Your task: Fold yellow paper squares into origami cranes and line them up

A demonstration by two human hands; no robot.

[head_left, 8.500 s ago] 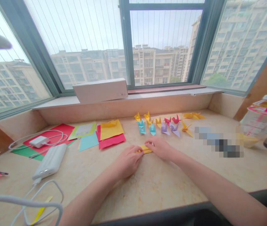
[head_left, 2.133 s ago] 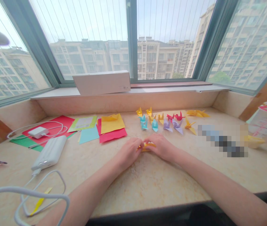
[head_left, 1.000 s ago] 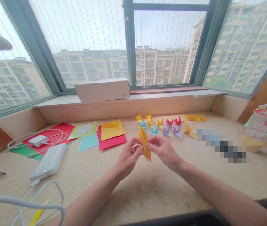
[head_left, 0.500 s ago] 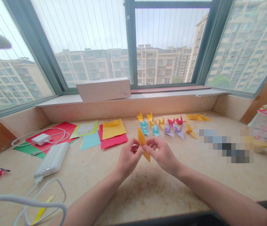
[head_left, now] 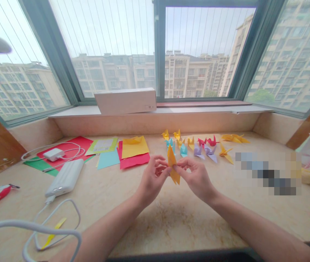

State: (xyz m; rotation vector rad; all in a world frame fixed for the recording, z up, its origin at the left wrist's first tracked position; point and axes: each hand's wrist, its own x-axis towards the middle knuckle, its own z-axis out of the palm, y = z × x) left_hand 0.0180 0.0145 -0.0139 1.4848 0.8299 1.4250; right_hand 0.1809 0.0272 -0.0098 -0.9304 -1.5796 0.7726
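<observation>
Now pinching the folded yellow paper (head_left: 171,158), nearly upright, at its middle with left hand (head_left: 155,179) and right hand (head_left: 197,178) from opposite sides, raised above the marbled counter (head_left: 182,225), in front of the small paper cranes (head_left: 183,150) and near the coloured sheets (head_left: 135,150).

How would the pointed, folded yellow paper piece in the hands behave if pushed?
The folded yellow paper piece is probably light, being thin paper. It likely resists flopping: its creased length looks straight between the left hand and right hand. Its narrow tips would probably bend easily.
</observation>
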